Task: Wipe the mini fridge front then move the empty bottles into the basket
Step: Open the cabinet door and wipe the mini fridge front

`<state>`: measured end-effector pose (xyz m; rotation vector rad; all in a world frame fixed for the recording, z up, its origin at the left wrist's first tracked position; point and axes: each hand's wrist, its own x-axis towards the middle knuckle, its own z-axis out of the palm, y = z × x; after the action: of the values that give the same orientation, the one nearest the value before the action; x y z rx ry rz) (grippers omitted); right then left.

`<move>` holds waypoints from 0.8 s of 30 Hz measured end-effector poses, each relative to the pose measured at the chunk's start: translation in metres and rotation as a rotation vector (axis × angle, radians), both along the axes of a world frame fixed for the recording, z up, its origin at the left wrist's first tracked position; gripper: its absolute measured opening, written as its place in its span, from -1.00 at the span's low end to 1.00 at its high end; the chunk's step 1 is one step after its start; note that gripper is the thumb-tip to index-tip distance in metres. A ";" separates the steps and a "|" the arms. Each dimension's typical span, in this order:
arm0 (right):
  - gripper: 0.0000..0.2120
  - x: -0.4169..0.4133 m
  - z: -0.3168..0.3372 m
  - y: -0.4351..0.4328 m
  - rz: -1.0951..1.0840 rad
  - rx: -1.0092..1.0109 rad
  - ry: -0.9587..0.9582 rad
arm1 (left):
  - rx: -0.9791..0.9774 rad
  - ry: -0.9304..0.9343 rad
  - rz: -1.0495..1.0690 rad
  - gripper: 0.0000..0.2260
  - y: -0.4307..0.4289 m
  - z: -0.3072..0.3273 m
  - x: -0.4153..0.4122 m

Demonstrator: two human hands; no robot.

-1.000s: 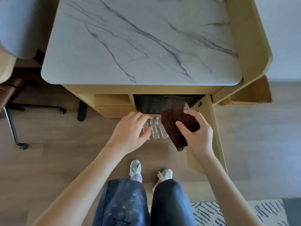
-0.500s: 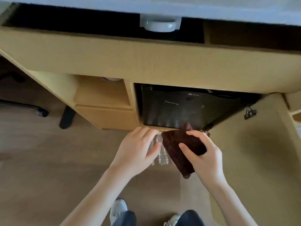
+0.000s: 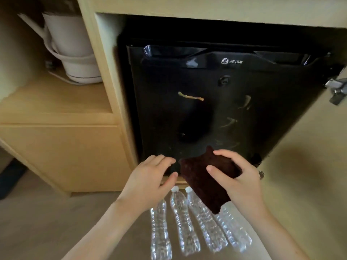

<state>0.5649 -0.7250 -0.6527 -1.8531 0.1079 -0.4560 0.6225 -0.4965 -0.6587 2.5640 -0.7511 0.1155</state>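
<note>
Head, cloth (image 3: 204, 182) partly hiding bottles (image 3: 181, 224), kettle (image 3: 73, 45) on shelf (image 3: 56, 99)

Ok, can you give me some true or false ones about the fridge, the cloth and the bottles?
1. The right hand holds the dark brown cloth. True.
2. The clear plastic bottles stand upright. False: they lie flat on the floor.
3. The black mini fridge front is spotless. False: a yellowish streak and pale smears show on it.
4. The left hand holds nothing. True.
</note>
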 end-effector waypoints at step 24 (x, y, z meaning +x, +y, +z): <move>-0.68 0.006 0.073 0.005 0.296 0.087 -0.134 | -0.106 0.027 -0.170 -0.54 -0.014 0.057 -0.010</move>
<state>0.5710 -0.7197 -0.5801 -1.7130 -0.2312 -0.3606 0.6125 -0.5100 -0.6018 2.3859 -0.9231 0.0645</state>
